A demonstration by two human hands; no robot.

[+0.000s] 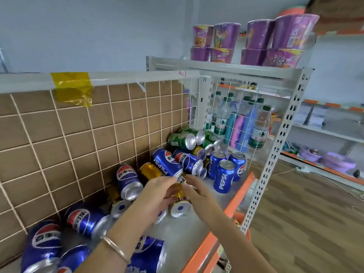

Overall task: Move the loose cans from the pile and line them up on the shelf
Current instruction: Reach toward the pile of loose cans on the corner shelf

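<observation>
Both your left hand (157, 191) and right hand (197, 189) close around the gold can (180, 201) lying on the shelf (199, 223), its long axis pointing toward you; the standing blue cans (224, 176) wait just right.

Soft, even daylight fills my view, with only faint shadows under the cans (173, 166). Small glints shine on their silver ends and on the yellow tape (73, 88). My wide lens bends the shelf post (275, 154) and smears the purple cups (291, 36) near the top edge.
</observation>
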